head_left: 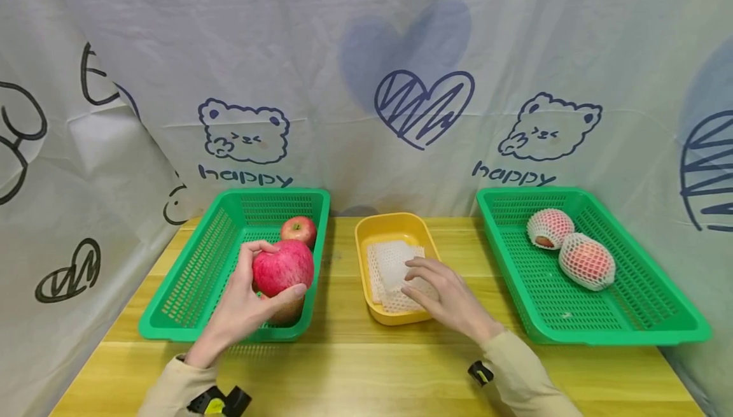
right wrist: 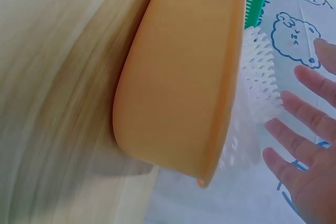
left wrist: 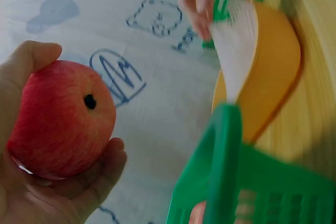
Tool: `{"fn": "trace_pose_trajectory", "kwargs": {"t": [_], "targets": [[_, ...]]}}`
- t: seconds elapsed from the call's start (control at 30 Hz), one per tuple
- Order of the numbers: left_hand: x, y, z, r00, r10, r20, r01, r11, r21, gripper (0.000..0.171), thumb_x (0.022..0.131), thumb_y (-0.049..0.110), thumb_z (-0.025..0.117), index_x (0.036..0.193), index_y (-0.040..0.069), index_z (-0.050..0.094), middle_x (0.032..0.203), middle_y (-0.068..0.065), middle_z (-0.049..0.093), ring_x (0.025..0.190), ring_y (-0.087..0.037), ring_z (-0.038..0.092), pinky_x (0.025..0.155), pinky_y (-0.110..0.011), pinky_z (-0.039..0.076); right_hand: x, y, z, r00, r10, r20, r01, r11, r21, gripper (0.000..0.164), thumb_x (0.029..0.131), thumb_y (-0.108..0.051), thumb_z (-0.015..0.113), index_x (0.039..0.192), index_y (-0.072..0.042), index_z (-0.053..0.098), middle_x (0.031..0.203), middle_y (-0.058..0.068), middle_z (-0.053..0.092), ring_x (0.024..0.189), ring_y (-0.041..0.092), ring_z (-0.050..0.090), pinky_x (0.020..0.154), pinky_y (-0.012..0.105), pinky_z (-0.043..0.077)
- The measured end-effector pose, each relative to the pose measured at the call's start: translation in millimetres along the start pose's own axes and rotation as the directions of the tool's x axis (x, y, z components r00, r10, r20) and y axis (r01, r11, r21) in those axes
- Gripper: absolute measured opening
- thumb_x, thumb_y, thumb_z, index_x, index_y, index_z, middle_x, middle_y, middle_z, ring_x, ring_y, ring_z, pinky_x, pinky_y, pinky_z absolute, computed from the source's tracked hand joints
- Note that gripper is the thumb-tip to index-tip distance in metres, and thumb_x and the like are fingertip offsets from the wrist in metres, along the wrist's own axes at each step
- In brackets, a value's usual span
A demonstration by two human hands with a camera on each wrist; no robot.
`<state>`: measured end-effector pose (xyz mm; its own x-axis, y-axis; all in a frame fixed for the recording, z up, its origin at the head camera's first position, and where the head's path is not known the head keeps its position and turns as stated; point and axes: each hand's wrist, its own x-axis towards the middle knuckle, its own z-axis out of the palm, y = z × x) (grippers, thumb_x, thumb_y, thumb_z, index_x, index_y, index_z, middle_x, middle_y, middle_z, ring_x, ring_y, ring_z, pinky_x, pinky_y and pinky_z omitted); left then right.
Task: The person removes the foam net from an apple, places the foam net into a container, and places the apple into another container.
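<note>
My left hand (head_left: 236, 315) grips a red apple (head_left: 283, 268) above the near right part of the left green basket (head_left: 172, 330). In the left wrist view the thumb and fingers curl round the apple (left wrist: 68, 119), its dark hollow facing outward. Over the yellow tub (head_left: 401, 319) hovers my right hand (head_left: 449, 296), fingers spread and loosely bent, holding nothing. White foam fruit nets (head_left: 395, 267) lie piled in that tub. The right wrist view puts the fingertips (right wrist: 273, 125) close beside a net (right wrist: 260, 72); whether they touch it, I cannot tell.
One apple (head_left: 299, 230) sits at the back of the left basket, another (head_left: 289, 312) lies partly hidden under my left hand. The right green basket (head_left: 618, 339) holds two netted fruits (head_left: 586, 263). Behind the wooden table (head_left: 343, 379) hangs a printed cloth (head_left: 321, 35).
</note>
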<state>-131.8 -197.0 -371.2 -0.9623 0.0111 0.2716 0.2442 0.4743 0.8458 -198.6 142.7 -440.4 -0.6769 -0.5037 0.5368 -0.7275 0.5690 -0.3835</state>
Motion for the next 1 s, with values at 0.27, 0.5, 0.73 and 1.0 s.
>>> {"fn": "trace_pose_trajectory", "kwargs": {"t": [0.27, 0.5, 0.73, 1.0], "targets": [[7.4, -10.2, -33.1, 0.999, -0.046, 0.014, 0.04, 0.963, 0.266, 0.06, 0.095, 0.04, 0.068, 0.132, 0.008, 0.033, 0.125, -0.022, 0.057, 0.109, -0.035, 0.058, 0.077, -0.039, 0.055, -8.0, -1.6, -6.1, 1.0, -0.018, -0.02, 0.017, 0.999, -0.039, 0.017, 0.091, -0.02, 0.073, 0.105, -0.01, 0.072, 0.127, 0.014, 0.068, 0.12, 0.032, 0.064, 0.104, 0.051, 0.051], [12.9, -20.6, -53.8, 0.995, -0.095, 0.043, 0.071, 0.916, 0.396, 0.064, 0.096, 0.046, 0.064, 0.133, 0.002, 0.034, 0.125, -0.028, 0.052, 0.11, -0.039, 0.055, 0.079, -0.044, 0.056, -12.2, -4.9, -11.8, 1.0, -0.009, -0.004, 0.009, 0.998, -0.061, 0.015, 0.093, -0.022, 0.072, 0.106, -0.016, 0.071, 0.13, 0.01, 0.067, 0.122, 0.029, 0.063, 0.104, 0.05, 0.052], [16.8, -31.4, -68.3, 0.987, -0.15, 0.05, 0.11, 0.88, 0.463, 0.073, 0.086, 0.043, 0.077, 0.127, 0.0, 0.035, 0.119, -0.028, 0.057, 0.096, -0.036, 0.064, 0.072, -0.039, 0.059, -14.0, -5.9, -15.3, 1.0, -0.019, -0.003, 0.019, 0.997, -0.075, 0.016, 0.093, -0.023, 0.071, 0.107, -0.015, 0.071, 0.13, 0.008, 0.067, 0.121, 0.029, 0.063, 0.103, 0.05, 0.052], [23.3, -48.1, -79.7, 0.965, -0.206, 0.164, 0.085, 0.833, 0.547, 0.074, 0.081, 0.029, 0.083, 0.129, -0.003, 0.037, 0.117, -0.034, 0.057, 0.096, -0.04, 0.063, 0.073, -0.048, 0.059, -16.0, -4.5, -18.1, 0.999, -0.032, -0.001, 0.032, 0.995, -0.097, 0.018, 0.092, -0.023, 0.072, 0.108, -0.015, 0.072, 0.13, 0.009, 0.067, 0.122, 0.029, 0.063, 0.103, 0.05, 0.052]]}}
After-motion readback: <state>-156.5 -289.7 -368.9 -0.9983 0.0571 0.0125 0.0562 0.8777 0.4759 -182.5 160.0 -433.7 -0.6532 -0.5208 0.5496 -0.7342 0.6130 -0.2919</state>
